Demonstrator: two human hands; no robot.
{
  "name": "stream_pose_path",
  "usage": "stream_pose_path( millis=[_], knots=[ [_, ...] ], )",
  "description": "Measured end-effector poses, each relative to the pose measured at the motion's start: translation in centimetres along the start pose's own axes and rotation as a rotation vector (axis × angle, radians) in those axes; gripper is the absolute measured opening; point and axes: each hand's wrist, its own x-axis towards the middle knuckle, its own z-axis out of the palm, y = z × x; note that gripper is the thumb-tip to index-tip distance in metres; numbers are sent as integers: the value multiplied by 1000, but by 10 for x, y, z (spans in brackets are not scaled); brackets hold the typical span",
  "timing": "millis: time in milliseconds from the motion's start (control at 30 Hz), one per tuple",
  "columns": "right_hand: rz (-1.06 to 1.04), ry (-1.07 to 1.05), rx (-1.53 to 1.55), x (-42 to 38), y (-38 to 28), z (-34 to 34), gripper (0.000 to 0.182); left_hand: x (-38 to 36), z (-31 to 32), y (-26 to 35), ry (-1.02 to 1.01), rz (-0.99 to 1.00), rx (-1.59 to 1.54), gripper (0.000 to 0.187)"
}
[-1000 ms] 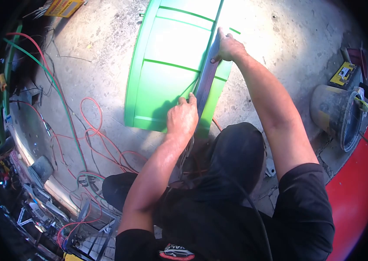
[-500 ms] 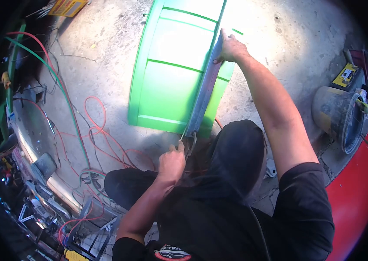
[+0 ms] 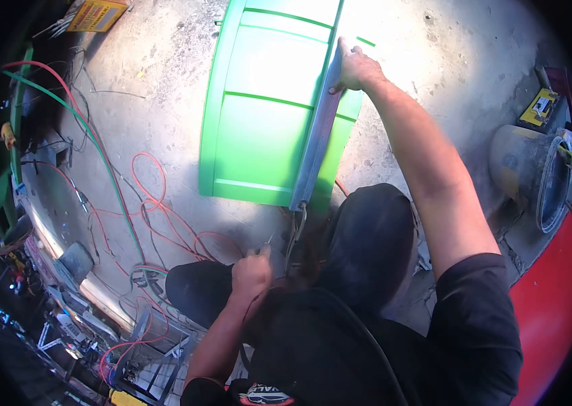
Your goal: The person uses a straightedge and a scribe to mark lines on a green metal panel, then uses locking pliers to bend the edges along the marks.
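A bright green panel (image 3: 265, 135) with dark grooves lies on the concrete floor. Along its right part rests a long grey metal bar (image 3: 314, 149), its near end at the panel's lower edge, where a metal hook or loop (image 3: 303, 213) hangs. My right hand (image 3: 357, 68) holds the bar near its upper part, index finger stretched along it and thumb on the other side. My left hand (image 3: 252, 274) is closed round a small thin pointed tool (image 3: 269, 241), below and left of the bar's near end, apart from the panel.
Red and green hoses (image 3: 100, 145) coil over the floor at the left, beside metal parts and clutter. A dirty bucket (image 3: 519, 166) lies at the right near a yellow-and-black case (image 3: 539, 107) and a red surface (image 3: 553, 304). A yellow can (image 3: 98, 15) is at the upper left.
My left hand has drawn back down and left from the bar's near end, with the thin tool in it. My right hand stays on the bar.
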Motion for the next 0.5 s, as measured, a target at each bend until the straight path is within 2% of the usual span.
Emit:
stream_pose_path(
  millis=[33,100,200,433,500],
  knots=[
    [0,0,8,2,-1,-4,137,4,-14,7,0,-6,-1,37],
    [2,-1,5,6,0,0,137,21,-37,30,203,-6,-84,35],
    [22,18,40,12,2,3,132,48,-34,38,288,47,-63,36],
    [2,-18,13,4,-1,-4,137,35,-7,30,234,15,-14,36],
    [4,-18,20,6,1,-7,138,23,1,23,100,-37,-5,35]
  ],
)
